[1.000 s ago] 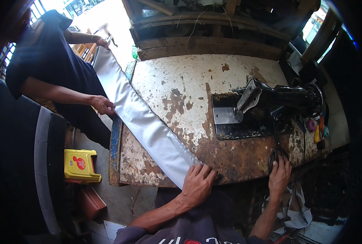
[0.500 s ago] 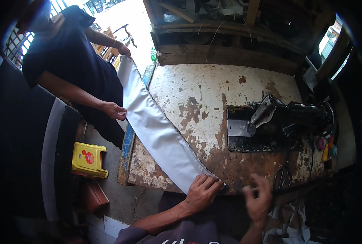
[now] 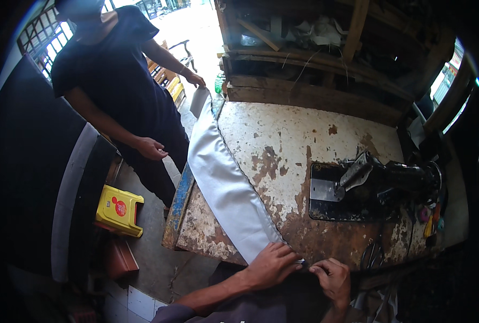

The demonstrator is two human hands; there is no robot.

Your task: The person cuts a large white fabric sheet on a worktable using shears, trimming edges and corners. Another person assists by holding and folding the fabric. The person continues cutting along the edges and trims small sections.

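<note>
A long strip of white fabric (image 3: 212, 177) lies diagonally across the worn table's left side to the front edge. My left hand (image 3: 272, 265) grips its near end, fingers curled over it. Just right of that end, my right hand (image 3: 330, 277) is closed in a pinch; what it holds, if anything, is too small to tell. Black scissors (image 3: 373, 254) lie to its right at the table edge. At the far end, another person's hand (image 3: 195, 81) holds the strip, while their other hand (image 3: 150, 148) is off it.
A black sewing machine (image 3: 377, 177) stands on the right, with colourful small items (image 3: 430, 220) beside it. A yellow stool (image 3: 118, 210) and a brown object (image 3: 120, 255) are on the floor at left. Wooden shelving (image 3: 315, 86) backs the table.
My right hand has left the scissors and moved left to the fabric's near end. The other person's near hand has let go of the strip. The view has shifted.
</note>
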